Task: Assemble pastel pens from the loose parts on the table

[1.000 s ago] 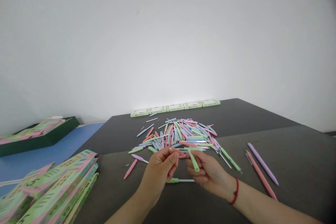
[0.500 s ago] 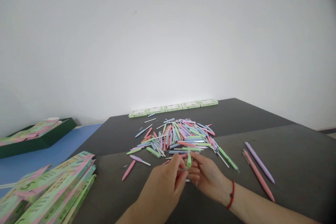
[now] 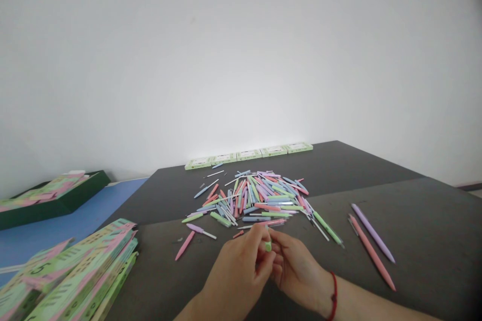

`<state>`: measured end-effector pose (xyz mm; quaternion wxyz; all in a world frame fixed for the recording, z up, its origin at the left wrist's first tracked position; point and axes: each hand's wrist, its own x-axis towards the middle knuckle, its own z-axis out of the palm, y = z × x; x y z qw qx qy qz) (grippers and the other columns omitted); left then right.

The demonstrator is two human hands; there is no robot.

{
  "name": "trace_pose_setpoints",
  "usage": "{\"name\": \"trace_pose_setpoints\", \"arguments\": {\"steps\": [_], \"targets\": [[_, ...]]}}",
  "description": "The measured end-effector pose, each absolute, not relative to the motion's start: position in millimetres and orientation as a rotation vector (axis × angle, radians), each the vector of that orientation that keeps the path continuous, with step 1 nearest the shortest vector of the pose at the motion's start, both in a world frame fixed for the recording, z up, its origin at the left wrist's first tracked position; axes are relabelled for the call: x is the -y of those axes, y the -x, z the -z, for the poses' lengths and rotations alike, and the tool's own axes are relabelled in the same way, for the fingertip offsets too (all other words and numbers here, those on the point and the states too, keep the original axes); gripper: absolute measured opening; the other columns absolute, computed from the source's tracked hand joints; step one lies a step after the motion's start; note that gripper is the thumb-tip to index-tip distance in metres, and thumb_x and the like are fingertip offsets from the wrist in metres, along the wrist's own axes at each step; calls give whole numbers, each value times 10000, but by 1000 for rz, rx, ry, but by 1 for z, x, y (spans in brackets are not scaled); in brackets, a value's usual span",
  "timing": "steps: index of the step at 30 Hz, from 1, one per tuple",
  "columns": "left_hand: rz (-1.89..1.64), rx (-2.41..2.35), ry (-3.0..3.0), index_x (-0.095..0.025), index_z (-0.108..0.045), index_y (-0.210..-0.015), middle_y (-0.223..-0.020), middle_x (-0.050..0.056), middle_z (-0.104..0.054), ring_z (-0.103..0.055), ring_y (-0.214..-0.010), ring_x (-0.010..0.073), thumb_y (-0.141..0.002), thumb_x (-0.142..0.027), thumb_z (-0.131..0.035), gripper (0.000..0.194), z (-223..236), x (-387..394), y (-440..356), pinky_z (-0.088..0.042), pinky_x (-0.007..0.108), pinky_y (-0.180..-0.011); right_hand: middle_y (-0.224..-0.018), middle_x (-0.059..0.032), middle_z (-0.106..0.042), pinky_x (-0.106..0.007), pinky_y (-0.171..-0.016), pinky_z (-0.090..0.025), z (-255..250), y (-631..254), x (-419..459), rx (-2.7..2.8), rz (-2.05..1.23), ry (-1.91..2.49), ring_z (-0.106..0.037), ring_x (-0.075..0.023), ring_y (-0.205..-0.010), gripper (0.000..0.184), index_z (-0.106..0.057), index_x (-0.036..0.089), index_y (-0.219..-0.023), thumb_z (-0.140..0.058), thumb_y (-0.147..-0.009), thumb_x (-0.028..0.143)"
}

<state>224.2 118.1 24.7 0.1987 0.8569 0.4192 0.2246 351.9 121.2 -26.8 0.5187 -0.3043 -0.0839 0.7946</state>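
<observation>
At the near middle of the table my two hands meet. My right hand (image 3: 301, 273), with a red cord bracelet at its wrist, has its thumb and fingers closed on a short green pen barrel piece (image 3: 268, 246). Close against it, the fingers of my left hand (image 3: 241, 266) are pinched together; what they hold is hidden behind the knuckles. Just beyond the hands lies a heaped pile of pen parts (image 3: 259, 193) in green, pink, blue and purple, mixed with thin white refills.
A purple pen (image 3: 372, 233) and a coral pen (image 3: 372, 252) lie at the right. Stacked printed packs (image 3: 83, 271) fill the near left, with a dark green tray (image 3: 68, 200) behind. Several flat boxes (image 3: 248, 154) line the wall edge.
My hands have come closer together and slightly nearer to me. The green barrel piece has lowered and is now mostly covered by my fingers.
</observation>
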Motion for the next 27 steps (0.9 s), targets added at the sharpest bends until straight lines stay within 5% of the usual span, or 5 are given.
{"name": "trace_pose_setpoints", "arguments": {"steps": [4,14,19,23,27], "targets": [[-659,-1163,-2352,-228,-536,-861,-750,-11,-616,-557,-692,160,-777,-181,-531,96,-22,-120,-225,-377,245,-620,-571,5,-539,-150,-401,-359,27,-348,-117,181,-1882,711,-487,-59,-426,185,-554,136,-687,-505,-846,219],[-943,-1023,-2372,-239,-626,-947,-1075,36,-599,-519,-1027,192,-879,-237,-478,163,-29,-134,-212,-367,285,-896,-487,100,-286,-143,-339,-105,31,-363,-126,489,-2004,794,-181,-29,-361,210,-510,158,-688,-496,-841,301],[-848,-1078,-2120,-205,-587,-912,-834,4,-655,-569,-746,156,-917,-315,-405,213,-22,-140,-211,-399,244,-693,-513,96,-300,-171,-357,-199,19,-381,-137,823,-1613,918,-221,-53,-391,197,-547,179,-767,-493,-833,356],[-800,-993,-1942,-184,-580,-857,-785,-4,-651,-550,-673,139,-905,-334,-423,223,-4,-145,-216,-381,223,-617,-709,-7,-567,-265,-613,-438,0,-391,-136,1268,-1124,904,-529,-139,-645,304,-597,194,-762,-446,-887,426],[-779,-907,-1843,-177,-578,-909,-816,9,-657,-567,-710,143,-897,-326,-438,205,5,-143,-220,-394,221,-630,-1089,-61,-599,-325,-968,-341,-9,-393,-131,1567,-817,904,-497,-209,-1091,309,-667,218,-838,-413,-926,370]]}}
